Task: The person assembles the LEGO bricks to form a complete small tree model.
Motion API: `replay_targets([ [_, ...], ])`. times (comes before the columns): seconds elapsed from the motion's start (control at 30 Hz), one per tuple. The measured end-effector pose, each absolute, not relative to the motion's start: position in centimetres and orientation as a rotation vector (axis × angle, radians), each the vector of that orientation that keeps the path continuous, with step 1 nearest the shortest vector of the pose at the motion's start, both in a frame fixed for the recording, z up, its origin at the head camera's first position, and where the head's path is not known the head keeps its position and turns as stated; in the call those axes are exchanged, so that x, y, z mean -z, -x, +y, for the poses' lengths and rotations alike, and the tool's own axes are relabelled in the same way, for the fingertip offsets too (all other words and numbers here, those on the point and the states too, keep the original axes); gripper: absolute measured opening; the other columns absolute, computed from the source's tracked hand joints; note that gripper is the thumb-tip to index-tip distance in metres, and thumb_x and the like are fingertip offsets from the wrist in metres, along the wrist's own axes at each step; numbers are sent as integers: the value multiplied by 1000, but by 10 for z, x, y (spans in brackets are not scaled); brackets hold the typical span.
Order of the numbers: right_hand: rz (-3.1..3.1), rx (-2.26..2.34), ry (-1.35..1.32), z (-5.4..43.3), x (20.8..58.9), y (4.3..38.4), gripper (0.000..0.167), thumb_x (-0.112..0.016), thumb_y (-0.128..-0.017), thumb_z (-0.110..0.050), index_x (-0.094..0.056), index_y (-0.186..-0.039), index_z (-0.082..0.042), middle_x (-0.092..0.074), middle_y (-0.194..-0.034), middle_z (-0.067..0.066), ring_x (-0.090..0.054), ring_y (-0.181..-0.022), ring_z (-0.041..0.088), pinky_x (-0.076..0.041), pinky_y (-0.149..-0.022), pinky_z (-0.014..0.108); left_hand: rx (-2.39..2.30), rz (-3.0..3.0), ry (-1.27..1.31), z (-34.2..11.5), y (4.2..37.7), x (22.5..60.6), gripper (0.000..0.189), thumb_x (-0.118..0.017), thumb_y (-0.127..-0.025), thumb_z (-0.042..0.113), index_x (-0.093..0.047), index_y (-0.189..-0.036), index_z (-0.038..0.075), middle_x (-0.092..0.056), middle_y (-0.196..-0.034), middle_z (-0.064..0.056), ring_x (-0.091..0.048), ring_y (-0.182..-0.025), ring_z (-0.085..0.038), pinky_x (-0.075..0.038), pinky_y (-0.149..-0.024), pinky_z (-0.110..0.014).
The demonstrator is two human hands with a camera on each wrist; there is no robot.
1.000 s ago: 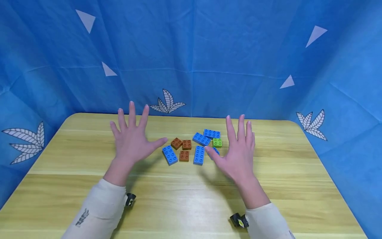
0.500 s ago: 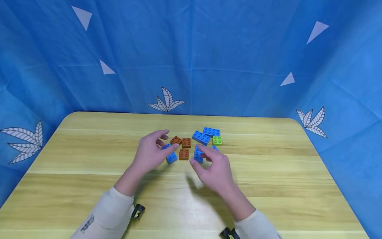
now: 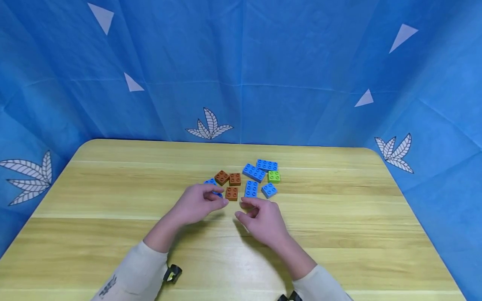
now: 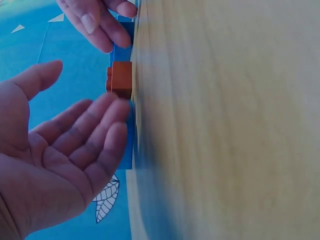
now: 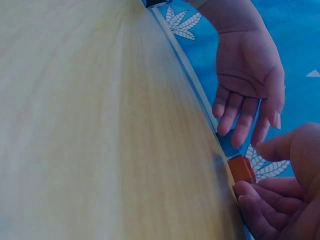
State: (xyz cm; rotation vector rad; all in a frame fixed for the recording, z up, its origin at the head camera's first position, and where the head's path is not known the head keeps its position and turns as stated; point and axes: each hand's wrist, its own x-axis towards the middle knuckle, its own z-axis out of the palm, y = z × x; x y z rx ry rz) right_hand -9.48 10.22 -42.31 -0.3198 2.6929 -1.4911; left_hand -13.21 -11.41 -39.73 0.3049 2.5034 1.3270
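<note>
My left hand (image 3: 196,203) hovers low over the table, fingers loosely bent and empty, and partly hides a blue toy brick (image 3: 210,182). Its palm shows bare in the left wrist view. Across from it, my right hand (image 3: 263,221) is also empty, fingers relaxed and thumb apart, just in front of a long blue brick (image 3: 251,188). An orange-brown square brick (image 3: 232,193) lies between and just beyond the two hands. Behind it sit two more brown bricks, one turned (image 3: 221,177) and one straight (image 3: 235,179).
To the right lie a small blue brick (image 3: 269,190), a green brick (image 3: 274,177) and a long blue brick (image 3: 254,172). Another blue brick (image 3: 267,164) lies behind. A blue curtain (image 3: 241,62) hangs behind the wooden table (image 3: 350,225).
Both hands, spread wide a second ago, have come inward and relaxed their fingers. In the last half second they have drawn slightly toward the near edge, uncovering the small blue brick. The bricks lie unmoved.
</note>
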Motion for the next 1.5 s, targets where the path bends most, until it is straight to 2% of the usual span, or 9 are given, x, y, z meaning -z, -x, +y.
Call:
replay_targets([
  [0.2, 2745, 1458, 264, 104, 427, 102, 45, -79, -87, -18, -66, -127, -3, -71, -112, 6, -62, -72, 11, -53, -63, 29, -1300, 2601, -274, -117, 134, 400, 44, -74, -92, 29, -66, -126, 2, -69, -102, -1, -65, -96, -19, -54, -83, -38],
  [0.47, 2742, 1508, 257, 95, 432, 115, 48, -84, -82, -18, -68, -124, -3, -73, -102, 3, -63, -71, 9, -54, -65, 29, -1262, 2745, -216, -122, 145, 407, 38, -72, -93, 20, -66, -123, -3, -70, -107, -11, -65, -99, -27, -52, -87, -44],
  [0.6, 2765, 1474, 223, 89, 436, 121, 50, -86, -80, -22, -69, -124, -6, -73, -103, 1, -62, -71, 8, -53, -66, 29, -1252, 2800, -184, -120, 155, 414, 40, -74, -91, 18, -65, -124, -2, -69, -113, -14, -64, -104, -31, -50, -91, -47],
  [0.73, 2807, 1408, 212, 88, 439, 125, 50, -88, -77, -25, -71, -121, -10, -73, -104, -2, -61, -71, 8, -52, -65, 30, -1219, 2837, -156, -117, 164, 421, 45, -77, -88, 19, -64, -127, -1, -69, -113, -13, -64, -104, -30, -50, -90, -46],
  [0.9, 2882, 1324, 279, 88, 443, 129, 54, -90, -76, -28, -71, -124, -13, -72, -108, -3, -64, -78, 14, -51, -69, 35, -1173, 2848, -79, -112, 172, 423, 52, -80, -86, 25, -63, -128, 1, -69, -112, -11, -62, -105, -30, -49, -91, -45],
  [1.03, 2935, 1314, 299, 85, 445, 132, 55, -89, -76, -28, -70, -126, -12, -72, -107, -3, -66, -92, 20, -52, -79, 39, -1140, 2882, -41, -106, 176, 422, 53, -82, -84, 32, -66, -124, 2, -69, -106, -11, -61, -101, -30, -49, -87, -44],
  [1.13, 2984, 1290, 330, 84, 447, 133, 49, -88, -78, -29, -72, -121, -12, -72, -106, -3, -65, -103, 19, -51, -88, 39, -1118, 2913, -33, -102, 179, 422, 50, -82, -83, 35, -69, -119, 3, -68, -101, -10, -61, -95, -29, -50, -82, -43],
  [1.27, 2982, 1284, 349, 86, 447, 135, 41, -87, -79, -30, -74, -115, -14, -71, -103, -3, -65, -97, 17, -51, -83, 37, -1084, 2934, -24, -98, 182, 423, 47, -83, -83, 35, -70, -115, 4, -68, -99, -9, -62, -92, -27, -51, -80, -41],
  [1.5, 2884, 1387, 355, 93, 450, 137, 36, -88, -79, -24, -73, -111, -14, -70, -101, -4, -58, -65, 8, -50, -60, 29, -1092, 2927, -37, -99, 186, 425, 39, -86, -80, 27, -72, -110, 5, -68, -99, -7, -62, -92, -25, -51, -80, -40],
])
